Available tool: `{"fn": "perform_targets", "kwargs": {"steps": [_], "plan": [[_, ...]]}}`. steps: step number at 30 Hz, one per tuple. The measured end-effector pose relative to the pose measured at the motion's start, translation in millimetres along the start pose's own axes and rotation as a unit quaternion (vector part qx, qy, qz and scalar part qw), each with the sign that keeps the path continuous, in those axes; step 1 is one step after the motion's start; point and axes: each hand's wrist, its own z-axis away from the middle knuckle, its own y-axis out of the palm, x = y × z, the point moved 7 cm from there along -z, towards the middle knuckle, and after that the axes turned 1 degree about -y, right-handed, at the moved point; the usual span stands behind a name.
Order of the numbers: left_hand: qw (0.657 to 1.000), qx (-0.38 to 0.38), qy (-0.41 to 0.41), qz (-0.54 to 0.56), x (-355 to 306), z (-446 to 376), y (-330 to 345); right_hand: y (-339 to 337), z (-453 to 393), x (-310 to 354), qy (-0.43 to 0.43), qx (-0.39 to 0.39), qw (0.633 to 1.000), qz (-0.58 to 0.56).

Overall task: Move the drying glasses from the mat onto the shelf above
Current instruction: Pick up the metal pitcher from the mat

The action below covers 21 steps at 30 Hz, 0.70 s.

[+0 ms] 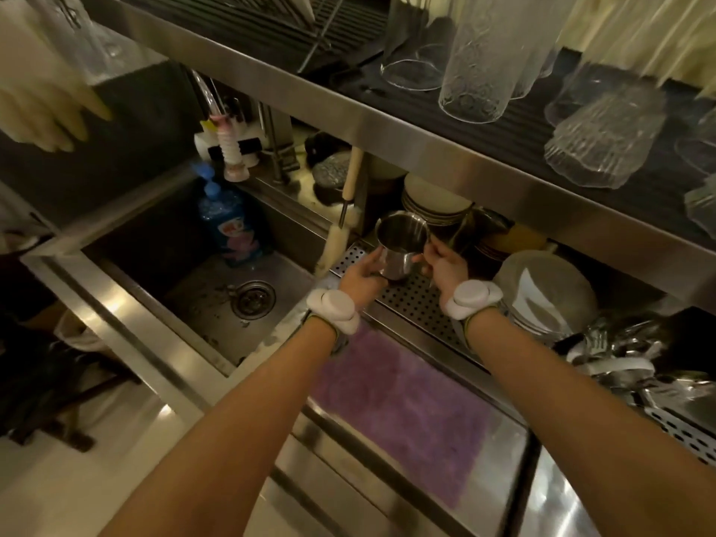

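Observation:
Both my hands hold a steel cup (399, 242) upright just above the perforated steel drain tray (410, 300). My left hand (362, 275) grips its left side and my right hand (441, 265) is at its handle side. A purple mat (403, 416) lies bare on the counter between my forearms. On the steel shelf (387, 129) above, several clear glasses stand upside down on a ribbed black liner, among them a tall textured glass (480, 60) and a ribbed tumbler (604, 141).
The sink (217, 304) at left holds a blue soap bottle (232, 230); a long brush (341, 219) leans at its right edge. Stacked plates (434, 203) sit behind the cup. A glass bowl (542, 292) and cutlery pile (627, 362) lie right. Rubber gloves (42, 106) hang upper left.

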Motion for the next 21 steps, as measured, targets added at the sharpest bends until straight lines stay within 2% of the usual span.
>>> {"fn": "perform_targets", "kwargs": {"steps": [7,15,21], "plan": [[1.0,0.006,0.011,-0.018,-9.9,-28.1,-3.9,9.0,-35.1,4.9,-0.018,-0.016,1.0,0.003],[0.995,0.016,0.051,-0.086,-19.5,-51.1,-2.6,5.9,-64.5,2.4,-0.021,-0.006,0.999,0.034],[0.997,0.01,0.032,-0.07,-7.9,-59.7,-0.8,8.2,-76.1,0.5,-0.035,-0.005,0.998,0.055]]}}
